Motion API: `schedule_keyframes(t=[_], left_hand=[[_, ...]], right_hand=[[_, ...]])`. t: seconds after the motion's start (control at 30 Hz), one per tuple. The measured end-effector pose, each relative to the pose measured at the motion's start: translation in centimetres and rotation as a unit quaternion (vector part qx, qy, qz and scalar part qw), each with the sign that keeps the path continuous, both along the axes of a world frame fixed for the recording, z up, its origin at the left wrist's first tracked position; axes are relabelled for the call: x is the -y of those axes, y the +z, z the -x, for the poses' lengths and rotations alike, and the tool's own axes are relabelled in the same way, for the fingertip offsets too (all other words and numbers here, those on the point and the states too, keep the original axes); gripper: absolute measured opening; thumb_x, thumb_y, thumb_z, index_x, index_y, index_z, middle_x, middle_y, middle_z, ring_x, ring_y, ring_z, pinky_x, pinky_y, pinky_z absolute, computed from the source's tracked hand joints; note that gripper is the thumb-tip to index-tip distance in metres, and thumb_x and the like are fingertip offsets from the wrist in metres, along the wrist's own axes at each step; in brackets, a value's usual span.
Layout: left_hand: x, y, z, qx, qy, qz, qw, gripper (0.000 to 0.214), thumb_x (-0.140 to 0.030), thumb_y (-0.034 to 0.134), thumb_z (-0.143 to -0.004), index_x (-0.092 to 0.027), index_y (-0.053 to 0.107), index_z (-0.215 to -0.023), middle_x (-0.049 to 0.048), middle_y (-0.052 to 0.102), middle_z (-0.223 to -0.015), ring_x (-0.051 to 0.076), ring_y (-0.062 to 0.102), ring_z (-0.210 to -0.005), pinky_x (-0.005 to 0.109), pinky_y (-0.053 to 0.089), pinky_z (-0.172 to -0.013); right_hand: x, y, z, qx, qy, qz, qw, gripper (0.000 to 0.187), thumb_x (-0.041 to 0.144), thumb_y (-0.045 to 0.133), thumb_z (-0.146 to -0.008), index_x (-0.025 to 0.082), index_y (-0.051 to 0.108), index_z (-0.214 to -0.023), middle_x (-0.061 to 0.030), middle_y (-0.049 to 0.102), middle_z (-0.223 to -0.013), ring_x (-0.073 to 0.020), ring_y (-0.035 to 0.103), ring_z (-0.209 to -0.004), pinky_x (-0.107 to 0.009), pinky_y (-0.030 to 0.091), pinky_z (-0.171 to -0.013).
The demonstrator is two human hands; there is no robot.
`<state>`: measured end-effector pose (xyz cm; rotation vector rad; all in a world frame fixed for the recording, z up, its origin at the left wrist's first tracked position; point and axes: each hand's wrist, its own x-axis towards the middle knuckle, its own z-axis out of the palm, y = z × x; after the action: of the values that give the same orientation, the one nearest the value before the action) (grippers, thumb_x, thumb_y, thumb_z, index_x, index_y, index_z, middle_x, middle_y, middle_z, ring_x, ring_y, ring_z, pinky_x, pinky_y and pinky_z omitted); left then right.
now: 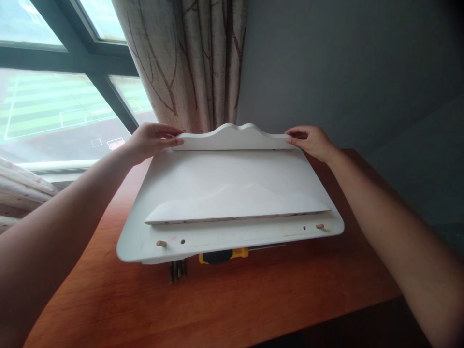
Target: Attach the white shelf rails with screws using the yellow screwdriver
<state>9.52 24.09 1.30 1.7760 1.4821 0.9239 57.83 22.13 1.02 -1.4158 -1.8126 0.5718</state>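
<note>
So the white board point(232, 169) is the landmark here, and the thing in hand is a white wavy-topped rail point(235, 138), standing up along the board's far edge. My worry is that rail going in crooked: if one end gets pushed harder than the other, it could tip or stress whatever joins it underneath (can't see whether dowels are seated back there, the rail hides it). Leaning on the far edge might also rock the board, since it looks slightly raised at the near side. And the second wavy rail point(239, 208), lying flat on the board's near half, could slide off if things get jolted. A sideways knock could snap the left dowel point(161, 243) or the right dowel point(319, 226), both poking up near the board's front corners.

Hands: both arms reach out long around the board's sides. The left hand point(154, 137) pinches the rail's left end, thumb on the near face; the right hand point(310, 140) mirrors it at the other end. Sticking out below the board's near edge: a yellow-and-black screwdriver point(223, 255) and some dark bolts point(177, 271), on the wooden table point(224, 309).
</note>
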Motion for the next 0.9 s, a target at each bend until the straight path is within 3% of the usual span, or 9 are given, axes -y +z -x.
schedule_keyframes(t=[0.43, 0.67, 0.9], left_hand=[[0.1, -0.2, 0.1, -0.036, 0.001, -0.020, 0.999, 0.055, -0.052, 0.086, -0.058, -0.024, 0.079, -0.105, 0.0051, 0.073, -0.090, 0.022, 0.067, -0.087, 0.027, 0.054, -0.074], [0.3, -0.8, 0.0, -0.029, 0.006, -0.033, 0.999, 0.057, -0.054, 0.084, -0.059, -0.021, 0.078, -0.105, 0.0062, 0.073, -0.091, 0.024, 0.068, -0.087, 0.031, 0.054, -0.080], [0.6, -0.6, -0.4, -0.103, -0.003, -0.045, 0.994, 0.057, -0.054, 0.075, -0.069, -0.020, 0.075, -0.113, 0.0081, 0.073, -0.100, 0.025, 0.068, -0.092, 0.035, 0.052, -0.089]], right_hand=[[-0.1, 0.2, 0.1, 0.094, 0.009, -0.033, 0.995, 0.028, 0.041, 0.075, -0.077, 0.023, 0.076, -0.098, -0.0055, 0.074, -0.100, -0.0229, 0.070, -0.092, -0.040, 0.055, -0.092], [-0.1, -0.8, 0.0, 0.095, 0.014, -0.039, 0.995, 0.024, 0.040, 0.073, -0.078, 0.023, 0.075, -0.095, -0.0051, 0.074, -0.100, -0.0225, 0.069, -0.091, -0.041, 0.054, -0.092], [0.1, -1.2, 0.2, 0.122, 0.000, -0.062, 0.991, 0.022, 0.034, 0.069, -0.080, 0.025, 0.075, -0.099, -0.0049, 0.074, -0.103, -0.0229, 0.068, -0.092, -0.042, 0.055, -0.093]])
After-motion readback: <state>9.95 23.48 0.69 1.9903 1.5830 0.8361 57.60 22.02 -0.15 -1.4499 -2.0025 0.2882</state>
